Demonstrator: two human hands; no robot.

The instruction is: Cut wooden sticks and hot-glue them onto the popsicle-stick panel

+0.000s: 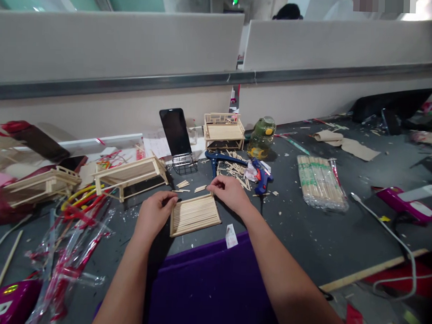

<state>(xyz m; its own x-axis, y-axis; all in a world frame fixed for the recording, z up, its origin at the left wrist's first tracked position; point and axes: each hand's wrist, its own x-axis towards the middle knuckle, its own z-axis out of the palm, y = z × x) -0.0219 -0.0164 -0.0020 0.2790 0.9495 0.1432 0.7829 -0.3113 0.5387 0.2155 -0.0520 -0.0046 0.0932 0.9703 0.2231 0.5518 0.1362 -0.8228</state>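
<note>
While the stick panel (195, 214) lies flat on the dark table (270, 244), its slats running side to side within a thin border, both of the person's hands are at its far corners. The left hand (156, 211) is at the far left corner, thumb and fingertips drawn together against the edge; I cannot tell whether they grip it or only steady it. The right hand (231, 193) is at the far right corner with thumb and fingers bent into a pinch; whether a small piece sits between them is hidden.

Just beyond the panel are a few short stick pieces (183, 184). Farther beyond it, a phone (175, 131) leans on a wire stand (183, 166), and a small bed-shaped stick model (222, 130) stands beside a green bottle (262, 137). Beyond the panel and to its right lies a blue glue gun (263, 177), near scattered sticks. A plastic-wrapped bundle of sticks (319, 180) lies well to the panel's right. A longer stick model (132, 174) stands to its left and slightly beyond. Purple cloth (204, 289) spreads on the near side of the panel.
</note>
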